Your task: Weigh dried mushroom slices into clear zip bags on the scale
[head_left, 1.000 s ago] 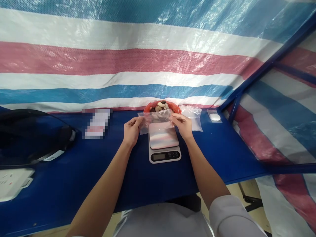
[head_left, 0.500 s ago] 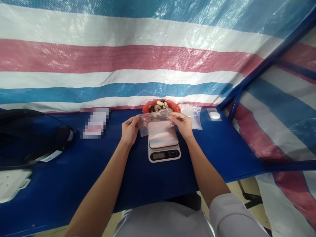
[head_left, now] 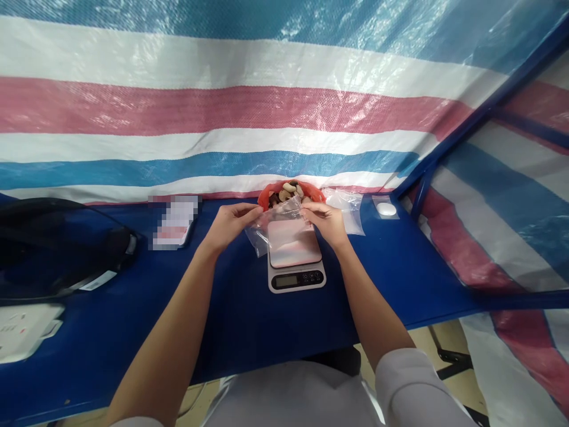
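Note:
A clear plastic bag (head_left: 259, 236) is stretched between my hands above the back of a kitchen scale (head_left: 294, 246). My left hand (head_left: 233, 222) pinches the bag on its left side. At the other side, my right hand (head_left: 326, 222) has its thumb and fingers closed on the bag's edge. The scale has a shiny plate and a dark display strip along its front. Just behind the bag sits a red bag (head_left: 316, 192), open at the top, with pale and brown pieces (head_left: 288, 188) like stones or dried mushrooms in it; their kind is unclear.
More clear plastic bags (head_left: 351, 210) lie right of the red bag. A white computer mouse (head_left: 386, 209) rests farther right. On the left are a blurred-out phone-like item (head_left: 175, 222), a black strapped item (head_left: 102, 249) and a white power strip (head_left: 26, 332). Striped sheeting (head_left: 222, 107) rises behind the blue table (head_left: 391, 284).
My left hand has shifted its hold along the bag, now reaching farther right with fingers pointing inward. The bag hangs more slanted. My right hand has barely moved.

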{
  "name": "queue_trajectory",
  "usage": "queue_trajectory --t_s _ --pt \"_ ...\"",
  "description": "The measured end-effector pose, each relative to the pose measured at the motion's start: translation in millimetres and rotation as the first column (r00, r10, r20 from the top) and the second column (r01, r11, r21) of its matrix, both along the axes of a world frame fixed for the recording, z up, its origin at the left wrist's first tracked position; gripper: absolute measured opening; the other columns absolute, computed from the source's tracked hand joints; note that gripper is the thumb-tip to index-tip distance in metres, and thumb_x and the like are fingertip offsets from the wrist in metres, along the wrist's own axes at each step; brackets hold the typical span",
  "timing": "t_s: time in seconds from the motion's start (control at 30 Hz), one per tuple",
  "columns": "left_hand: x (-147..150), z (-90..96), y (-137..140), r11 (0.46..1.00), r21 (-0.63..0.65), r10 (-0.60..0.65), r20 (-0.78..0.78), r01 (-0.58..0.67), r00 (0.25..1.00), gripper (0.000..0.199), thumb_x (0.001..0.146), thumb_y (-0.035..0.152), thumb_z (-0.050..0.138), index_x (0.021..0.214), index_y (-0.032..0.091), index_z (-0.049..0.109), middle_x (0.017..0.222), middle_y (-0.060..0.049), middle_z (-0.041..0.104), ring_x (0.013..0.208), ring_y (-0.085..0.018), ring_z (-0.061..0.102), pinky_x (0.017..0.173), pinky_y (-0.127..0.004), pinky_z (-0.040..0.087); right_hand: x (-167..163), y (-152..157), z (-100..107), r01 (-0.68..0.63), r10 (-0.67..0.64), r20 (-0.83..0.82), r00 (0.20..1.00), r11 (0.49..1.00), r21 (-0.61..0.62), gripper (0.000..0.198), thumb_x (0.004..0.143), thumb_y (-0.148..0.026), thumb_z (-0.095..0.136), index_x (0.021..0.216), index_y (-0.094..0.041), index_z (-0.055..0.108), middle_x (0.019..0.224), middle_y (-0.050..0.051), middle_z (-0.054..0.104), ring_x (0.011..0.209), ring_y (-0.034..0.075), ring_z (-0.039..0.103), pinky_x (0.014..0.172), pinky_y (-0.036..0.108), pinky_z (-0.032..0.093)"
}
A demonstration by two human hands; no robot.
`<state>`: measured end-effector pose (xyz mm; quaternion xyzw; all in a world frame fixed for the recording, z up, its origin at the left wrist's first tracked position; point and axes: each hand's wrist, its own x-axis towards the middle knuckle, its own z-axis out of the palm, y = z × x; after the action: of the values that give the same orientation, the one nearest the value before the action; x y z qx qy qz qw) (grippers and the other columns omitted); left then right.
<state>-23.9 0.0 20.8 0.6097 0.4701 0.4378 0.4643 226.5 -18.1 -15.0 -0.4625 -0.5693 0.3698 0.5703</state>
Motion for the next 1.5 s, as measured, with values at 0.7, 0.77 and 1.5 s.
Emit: queue_trajectory --t_s 0.7,0.77,1.5 --pt "90 18.3 -2 0.994 0.068 -0.094 0.174 0.083 0.980 0.026 0.078 0.043 0.076 0.085 0.018 0.078 0.076 -0.002 0.071 0.070 -0.015 0.062 0.071 -0.028 0.051 53 0 27 0.027 -0.040 -0.096 0.995 0.991 -0.131 0.053 0.065 -0.059 0.083 0.103 -0.022 0.077 0.099 0.006 0.079 0.091 0.026 0.075 0.078 0.042 0.064" --pt "107 14.4 -5 0.997 0.051 -0.059 0.214 0.049 0.975 0.026 0.077 0.042 0.076 0.084 0.018 0.078 0.078 -0.002 0.071 0.073 -0.016 0.063 0.073 -0.029 0.051 62 0 29 -0.006 -0.013 -0.115 0.993 0.987 -0.162 0.053 0.065 -0.058 0.083 0.103 -0.022 0.077 0.093 0.005 0.079 0.085 0.025 0.076 0.076 0.042 0.064" --pt "189 -33.0 -7 0.693 0.663 0.080 -0.459 0.282 0.885 0.018 0.094 0.025 0.057 0.108 0.021 0.068 0.116 -0.009 0.069 0.112 -0.023 0.065 0.100 -0.039 0.052 180 61 12 0.016 -0.013 0.013 1.000 0.956 -0.292 0.045 0.061 -0.046 0.089 0.094 -0.019 0.078 0.085 0.005 0.077 0.082 0.021 0.073 0.070 0.034 0.064"
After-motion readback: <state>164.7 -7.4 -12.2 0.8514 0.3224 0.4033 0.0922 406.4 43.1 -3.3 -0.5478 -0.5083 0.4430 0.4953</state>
